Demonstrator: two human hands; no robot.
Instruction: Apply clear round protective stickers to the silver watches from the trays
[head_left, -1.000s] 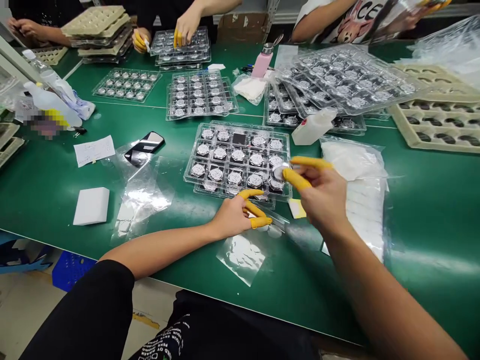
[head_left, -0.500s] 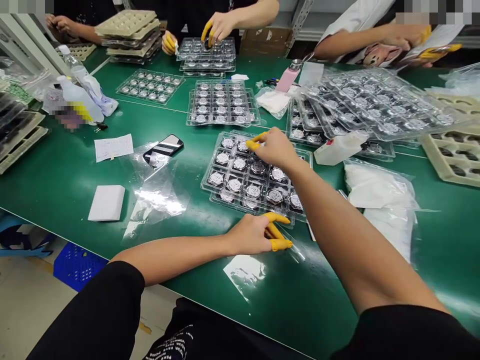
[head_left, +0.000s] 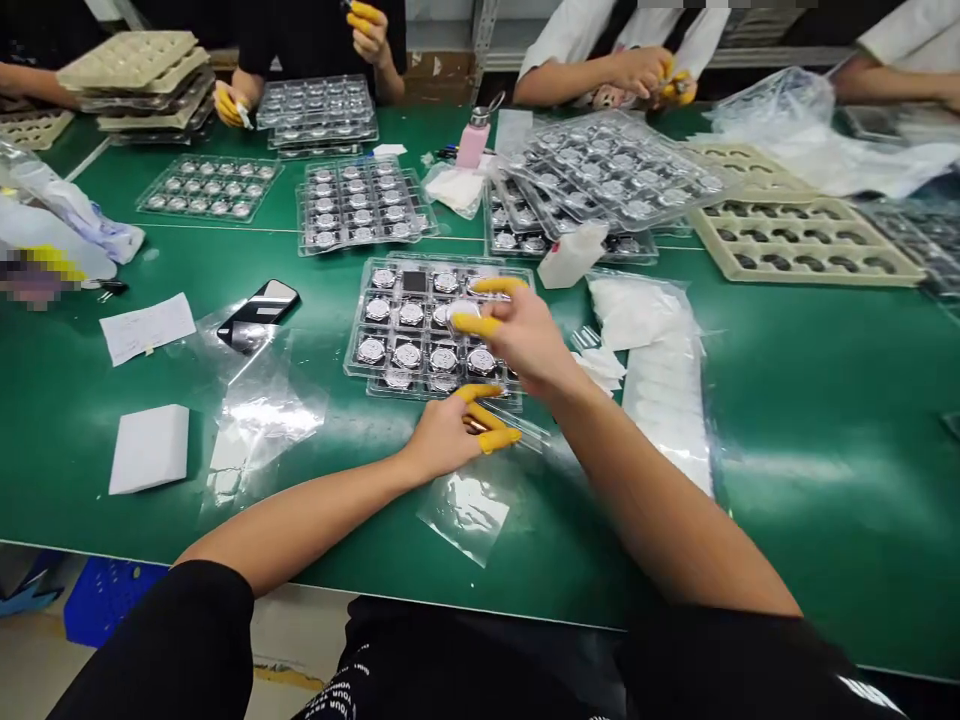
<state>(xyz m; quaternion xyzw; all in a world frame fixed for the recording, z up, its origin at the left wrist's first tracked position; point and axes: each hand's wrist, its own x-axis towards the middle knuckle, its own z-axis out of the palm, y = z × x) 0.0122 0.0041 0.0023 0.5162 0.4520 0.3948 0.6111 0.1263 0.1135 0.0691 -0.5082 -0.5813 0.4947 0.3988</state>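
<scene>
Yellow finger cots cover several fingers on both hands. My right hand (head_left: 525, 335) is above the clear plastic tray (head_left: 356, 345), pinching a round silver watch head (head_left: 466, 316) between thumb and forefinger. Rows of similar watch heads sit in the tray's pockets, and one pocket in the back row (head_left: 415, 282) shows only dark. Another tray lies underneath. At the tray's front edge rests my left hand (head_left: 450, 432), fingers apart, with nothing visible in them. Clear plastic strips (head_left: 529, 430) lie beside it. A small clear bag (head_left: 469, 515) is on the green table just in front.
Stacked watch trays (head_left: 615, 170) and a white bottle (head_left: 574, 255) stand behind to the right, near bagged white material (head_left: 664, 380). On the left are a phone (head_left: 259, 312), a paper slip (head_left: 148, 327) and a white block (head_left: 150, 448). Co-workers' hands (head_left: 367, 35) are across the table.
My right hand has lifted a watch head from a back-row pocket and come toward me with it. My left hand stays by the tray's front edge. The view has swung right.
</scene>
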